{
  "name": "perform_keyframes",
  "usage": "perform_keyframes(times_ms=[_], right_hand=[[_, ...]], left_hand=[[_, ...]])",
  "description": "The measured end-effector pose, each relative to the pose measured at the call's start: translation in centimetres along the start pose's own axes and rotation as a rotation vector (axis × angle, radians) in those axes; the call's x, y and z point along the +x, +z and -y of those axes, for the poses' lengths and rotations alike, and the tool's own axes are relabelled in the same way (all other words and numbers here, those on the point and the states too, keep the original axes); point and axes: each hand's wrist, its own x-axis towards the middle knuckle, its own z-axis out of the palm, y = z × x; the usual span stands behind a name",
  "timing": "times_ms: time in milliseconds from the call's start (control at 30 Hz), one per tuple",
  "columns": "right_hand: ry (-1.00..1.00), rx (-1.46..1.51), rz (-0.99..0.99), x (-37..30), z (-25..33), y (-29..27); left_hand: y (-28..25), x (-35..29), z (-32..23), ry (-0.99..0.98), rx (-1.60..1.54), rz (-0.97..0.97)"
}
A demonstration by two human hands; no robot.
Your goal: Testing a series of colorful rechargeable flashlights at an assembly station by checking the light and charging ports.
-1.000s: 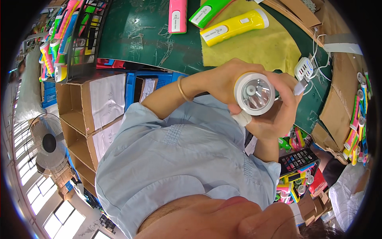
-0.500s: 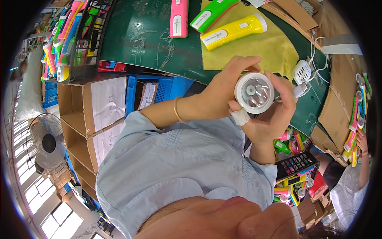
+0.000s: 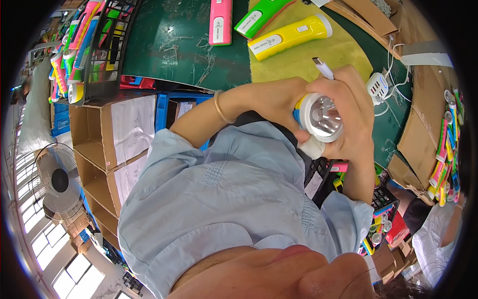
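A flashlight point(image 3: 321, 119) with a white rim, a clear reflector and bits of yellow and blue body is held between my two hands, its lens facing me. My left hand point(image 3: 285, 102) grips its body from the left. My right hand point(image 3: 354, 107) curls round the head from the right, its white-wrapped thumb below the rim. From between the right fingers sticks a white charging cable plug point(image 3: 323, 69). Beyond lie a yellow flashlight point(image 3: 290, 38) and a green flashlight point(image 3: 261, 17) on a yellow cloth point(image 3: 343, 55), with a pink flashlight point(image 3: 220, 24) beside it.
Right of my hands, a white multi-port charger point(image 3: 377, 88) with cables sits on the green table point(image 3: 164, 60). Black baskets of flashlights stand at left point(image 3: 102, 55) and lower right. Cardboard compartments point(image 3: 92, 132) and a fan point(image 3: 59, 180) are at left; a co-worker's sleeve shows at far right.
The flashlight has turned, showing its yellow and blue side. My right hand has come over its head with the cable plug, which was near the charger before. My left hand has shifted behind the body.
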Motion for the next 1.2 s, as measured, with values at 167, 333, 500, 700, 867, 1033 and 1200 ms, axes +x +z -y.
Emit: perform_keyframes(times_ms=[167,333,500,700,867,1033,1200], right_hand=[[0.207,-0.103,-0.071,-1.4,1.2,0.0],[0.349,0.014,-0.214,-2.8,2.3,1.0],[0.255,0.115,-0.224,-2.7,2.0,2.1],[0.279,0.108,-0.321,-3.3,2.4,2.6],[0.301,0.139,-0.321,-3.5,2.5,2.7],[0.312,0.148,-0.322,-3.7,2.3,2.6],[0.317,0.160,-0.324,-3.8,2.3,2.5]], left_hand=[[0.1,0.3,-0.7,0.082,0.135,-0.233],[1.6,-0.6,-2.7,0.277,0.266,-0.555],[2.3,-1.2,-2.8,0.443,0.464,-0.562],[1.8,-1.1,-2.0,0.597,0.657,-0.520],[2.6,-1.7,-4.2,0.180,0.194,-0.492],[1.9,-1.4,-3.7,0.345,0.395,-0.430],[1.7,-1.0,-2.9,0.511,0.532,-0.473]])
